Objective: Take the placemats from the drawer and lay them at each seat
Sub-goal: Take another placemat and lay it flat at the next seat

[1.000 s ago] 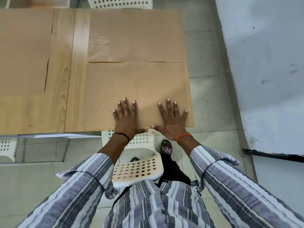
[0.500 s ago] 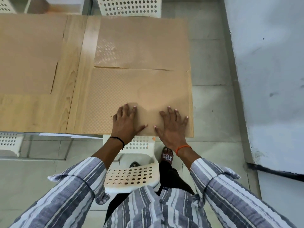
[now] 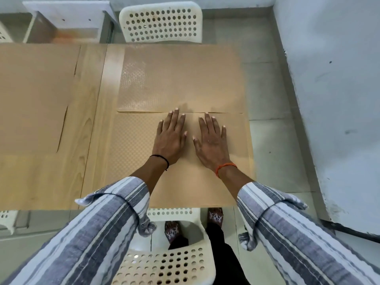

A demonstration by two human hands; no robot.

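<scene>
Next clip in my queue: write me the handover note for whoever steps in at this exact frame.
Left hand and right hand: both flat, fingers straight, pressing on the near placemat.
Far placemat lies beyond it, in front of the far white chair; their edges meet at the fingertips. Two more mats lie at the left: the far-left mat and the near-left mat.
Done: mats laid at the seats in view.
Left: lift hands; check unseen seats. The drawer is out of view.

Tan dotted placemats (image 3: 131, 153) flat on table, edges meeting

Matt dimpled tan placemat (image 3: 131, 145), glossy wood-grain table (image 3: 92, 120), perforated white plastic chair (image 3: 162, 23)
</scene>
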